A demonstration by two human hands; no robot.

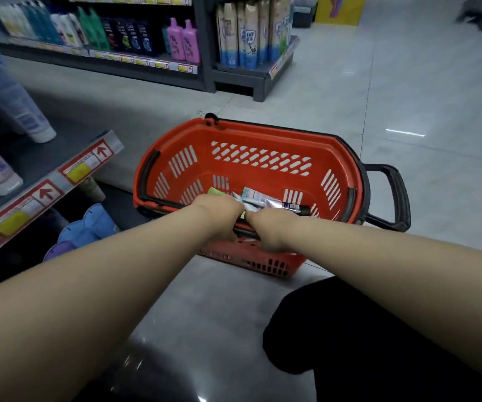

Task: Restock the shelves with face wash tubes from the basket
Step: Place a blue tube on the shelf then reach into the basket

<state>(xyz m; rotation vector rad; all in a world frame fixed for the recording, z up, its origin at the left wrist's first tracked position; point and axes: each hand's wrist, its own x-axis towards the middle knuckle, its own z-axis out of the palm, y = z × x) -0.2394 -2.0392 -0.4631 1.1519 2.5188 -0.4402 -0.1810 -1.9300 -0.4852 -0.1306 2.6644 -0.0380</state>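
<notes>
At far left, the shelf I am to fill juts into view with blurred tubes standing cap-down on its deck, price tags and red arrows along its edge; more stock sits on the tier below. Moving right, the red basket rests on the tiled floor just beside the shelf end, its black handle folded out to the far right. Both of my arms reach over the basket's near rim. My left hand is curled down into the basket, and my right hand is curled just beside it, the two nearly touching; fingers are hidden behind the knuckles, so I cannot tell whether either is actually closed on a tube. The face wash tubes lie flat on the basket floor, directly past my knuckles and spilling to the right, their long axes running roughly left to right, a dark cap pointing toward the handle side. A green tube end shows just beyond the left hand. By my judgement the right hand is nearer the visible bundle, while the left is nearer the shelf, so a lift would have to carry leftward and up. At lower right, a dark-clothed knee.
</notes>
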